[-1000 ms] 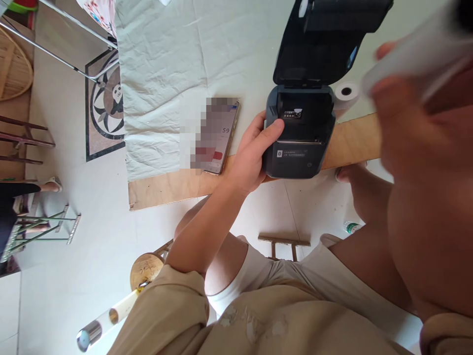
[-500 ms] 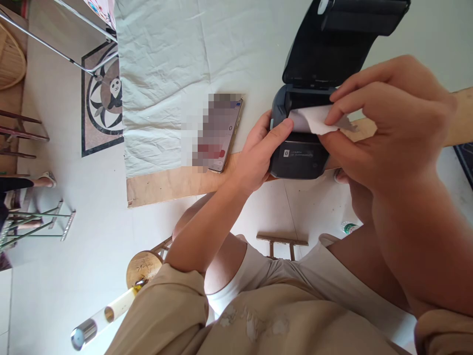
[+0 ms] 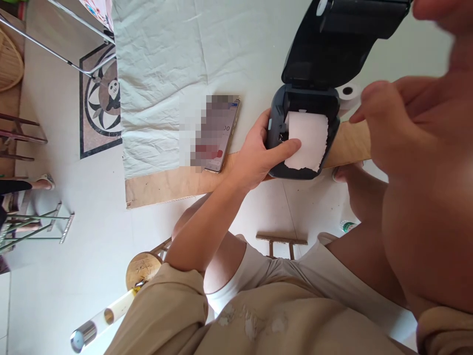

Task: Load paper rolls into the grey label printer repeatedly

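A small dark label printer (image 3: 278, 106) stands at the table's near edge with its lid (image 3: 332, 44) swung up. A strip of white paper (image 3: 307, 140) with a torn lower edge lies over the printer's open front. My left hand (image 3: 258, 158) grips the printer's left side, the thumb pressing the paper's left edge. My right hand (image 3: 414, 128) hovers close to the camera at the right, blurred, fingers loosely curled with nothing in them. A second paper roll (image 3: 348, 93) sits just right of the printer.
A phone (image 3: 218, 133) lies on the pale cloth (image 3: 166, 74) left of the printer. The wooden table edge (image 3: 166, 185) runs below it. On the floor are a bamboo stool (image 3: 142, 268), a wooden stool (image 3: 283, 244) and a metal rack (image 3: 37, 227).
My right hand has let go of the paper and pulled back toward the camera. The paper strip now lies flat over the printer's front, under my left thumb.
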Motion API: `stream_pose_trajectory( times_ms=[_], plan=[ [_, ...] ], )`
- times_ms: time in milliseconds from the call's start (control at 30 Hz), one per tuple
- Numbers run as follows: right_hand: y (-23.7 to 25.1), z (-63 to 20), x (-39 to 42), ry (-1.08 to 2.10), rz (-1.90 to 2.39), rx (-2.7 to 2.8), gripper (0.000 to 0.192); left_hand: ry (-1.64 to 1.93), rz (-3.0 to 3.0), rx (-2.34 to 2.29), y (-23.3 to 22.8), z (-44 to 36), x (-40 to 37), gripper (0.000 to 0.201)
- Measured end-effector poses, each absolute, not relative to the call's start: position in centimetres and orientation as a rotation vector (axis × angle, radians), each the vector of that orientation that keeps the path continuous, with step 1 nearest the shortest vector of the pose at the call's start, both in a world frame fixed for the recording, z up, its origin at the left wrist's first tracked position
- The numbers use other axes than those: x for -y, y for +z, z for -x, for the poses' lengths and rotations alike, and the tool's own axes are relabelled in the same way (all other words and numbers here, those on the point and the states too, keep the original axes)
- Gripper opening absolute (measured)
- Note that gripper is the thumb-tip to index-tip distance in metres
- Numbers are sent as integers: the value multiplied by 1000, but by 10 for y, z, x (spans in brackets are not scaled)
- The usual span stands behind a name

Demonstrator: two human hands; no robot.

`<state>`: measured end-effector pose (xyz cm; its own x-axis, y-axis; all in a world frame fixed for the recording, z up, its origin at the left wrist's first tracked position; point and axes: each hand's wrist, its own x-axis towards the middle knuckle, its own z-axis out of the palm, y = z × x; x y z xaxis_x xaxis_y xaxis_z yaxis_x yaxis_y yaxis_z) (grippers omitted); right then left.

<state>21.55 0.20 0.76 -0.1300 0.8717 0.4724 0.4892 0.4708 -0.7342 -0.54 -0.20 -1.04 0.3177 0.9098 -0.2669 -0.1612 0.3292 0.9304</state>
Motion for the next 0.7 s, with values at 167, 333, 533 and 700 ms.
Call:
stream_pose_trajectory(
  times_ms=[167, 333, 533, 700],
  plan=[
    [0, -210, -8, 497, 1070, 1608, 42, 845, -993, -979, -14, 8, 1, 66],
    [4, -206, -4, 541, 1210, 1783, 27, 822, -1033, -923, -16, 11, -1, 84],
    [2, -203, -5, 575, 1150, 1933, 41, 894, -998, -801, -13, 10, 0, 58],
    [6, -197, 0, 673, 1203, 1901, 44, 898, -962, -842, 3, 6, 3, 38]
  ],
)
